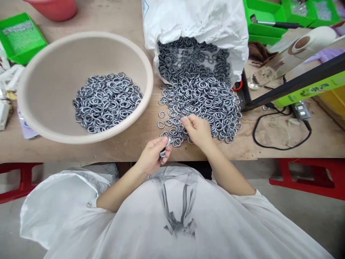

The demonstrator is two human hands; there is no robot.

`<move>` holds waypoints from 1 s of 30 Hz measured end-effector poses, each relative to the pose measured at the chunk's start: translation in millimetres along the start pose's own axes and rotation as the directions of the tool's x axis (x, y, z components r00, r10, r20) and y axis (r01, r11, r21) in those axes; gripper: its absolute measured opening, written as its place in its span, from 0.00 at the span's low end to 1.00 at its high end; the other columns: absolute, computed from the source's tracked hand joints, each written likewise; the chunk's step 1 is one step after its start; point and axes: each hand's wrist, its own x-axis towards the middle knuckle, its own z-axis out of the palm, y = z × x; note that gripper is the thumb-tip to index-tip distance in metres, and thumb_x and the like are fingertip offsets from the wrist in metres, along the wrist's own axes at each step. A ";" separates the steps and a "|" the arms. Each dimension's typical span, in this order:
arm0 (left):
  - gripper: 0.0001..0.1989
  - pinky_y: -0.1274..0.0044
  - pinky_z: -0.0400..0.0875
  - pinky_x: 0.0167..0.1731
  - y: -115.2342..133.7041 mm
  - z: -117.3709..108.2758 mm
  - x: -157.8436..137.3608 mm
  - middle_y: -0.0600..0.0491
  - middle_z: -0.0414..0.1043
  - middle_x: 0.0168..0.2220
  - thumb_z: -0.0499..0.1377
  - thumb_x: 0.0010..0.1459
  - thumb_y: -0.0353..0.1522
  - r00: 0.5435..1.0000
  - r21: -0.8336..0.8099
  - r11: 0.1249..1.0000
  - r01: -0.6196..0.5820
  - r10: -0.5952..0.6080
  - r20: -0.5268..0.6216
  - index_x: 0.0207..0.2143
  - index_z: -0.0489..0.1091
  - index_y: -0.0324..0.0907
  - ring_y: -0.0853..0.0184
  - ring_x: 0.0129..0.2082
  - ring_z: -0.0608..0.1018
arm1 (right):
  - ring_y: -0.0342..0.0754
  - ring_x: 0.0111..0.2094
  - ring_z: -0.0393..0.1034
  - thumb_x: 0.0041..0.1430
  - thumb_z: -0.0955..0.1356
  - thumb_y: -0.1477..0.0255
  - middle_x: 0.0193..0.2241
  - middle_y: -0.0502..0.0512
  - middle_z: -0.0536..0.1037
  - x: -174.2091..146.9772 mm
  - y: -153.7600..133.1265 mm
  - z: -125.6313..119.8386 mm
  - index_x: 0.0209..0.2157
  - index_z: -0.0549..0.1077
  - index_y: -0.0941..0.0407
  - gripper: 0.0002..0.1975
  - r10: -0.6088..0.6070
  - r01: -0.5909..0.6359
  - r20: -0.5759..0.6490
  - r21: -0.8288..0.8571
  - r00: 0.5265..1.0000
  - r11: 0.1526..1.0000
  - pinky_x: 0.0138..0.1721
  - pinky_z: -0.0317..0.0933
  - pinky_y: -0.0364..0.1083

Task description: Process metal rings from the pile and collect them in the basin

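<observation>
My left hand (154, 154) is closed around several grey rings (162, 153) at the table's front edge. Over the near side of a loose ring pile (205, 104), my right hand (198, 131) pinches a small grey piece, seemingly a ring, between thumb and fingertips. The pile spills out of the mouth of a white bag (196, 18) lying on its side. Left of the hands stands a large beige basin (48, 90) with a heap of the same rings (107, 102) inside.
Green bins (23, 39) stand at far left and back right, where a hammer (272, 23) lies across one. A black metal bar (293, 81) slants in from the right, near a looped black cable (280, 146). Red stools (309, 172) stand below the table edge.
</observation>
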 end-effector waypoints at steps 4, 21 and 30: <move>0.17 0.85 0.55 0.12 4.7 -21.8 -1.3 0.57 0.70 0.23 0.68 0.51 0.42 0.992 -0.034 0.996 -0.077 0.073 -0.102 0.34 0.73 0.38 0.79 0.14 0.65 | 0.51 0.36 0.72 0.63 0.67 0.56 0.39 0.56 0.79 14.1 -19.6 14.9 0.47 0.76 0.52 0.18 -0.145 0.170 0.140 -0.186 0.979 0.968 0.30 0.53 0.45; 0.25 0.85 0.57 0.12 0.3 -9.4 18.9 0.58 0.69 0.24 0.68 0.47 0.50 0.995 0.005 0.996 -0.091 0.091 -0.030 0.31 0.66 0.39 0.78 0.16 0.67 | 0.45 0.30 0.70 0.61 0.69 0.65 0.28 0.49 0.74 -7.8 -31.3 16.1 0.43 0.75 0.56 0.12 -0.146 -0.031 0.184 0.715 0.972 0.699 0.36 0.64 0.45; 0.26 0.87 0.55 0.12 -5.1 8.9 25.8 0.61 0.64 0.22 0.69 0.46 0.49 0.997 0.020 0.999 -0.046 0.044 0.067 0.28 0.62 0.40 0.79 0.15 0.65 | 0.46 0.33 0.67 0.59 0.70 0.55 0.30 0.51 0.70 -20.1 -16.7 11.9 0.33 0.75 0.54 0.16 -0.144 0.162 -0.085 0.691 0.986 0.705 0.39 0.63 0.47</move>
